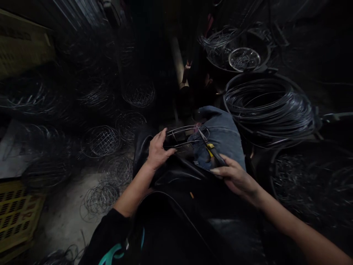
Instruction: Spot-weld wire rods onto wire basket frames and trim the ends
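Left hand (158, 152): fingers partly spread, curled onto an oval steel-wire basket frame (183, 129), which sits at the fingertips. Right hand (237, 178): fingers closed around yellow-handled steel pliers (211, 150), jaw tips at the frame's rim. Blue denim cloth (223, 129) lies just beyond the fingers; coiled dark wire (268, 106) lies further right.

Two hands (158, 152) (235, 176), one pair of pliers (211, 150)

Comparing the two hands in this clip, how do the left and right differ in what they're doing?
The left hand holds the oval wire frame at its edge, while the right hand grips yellow-handled pliers. The left hand touches the frame directly; the right hand reaches it only through the pliers' tips. Both hands are bare and sit above the black apron.
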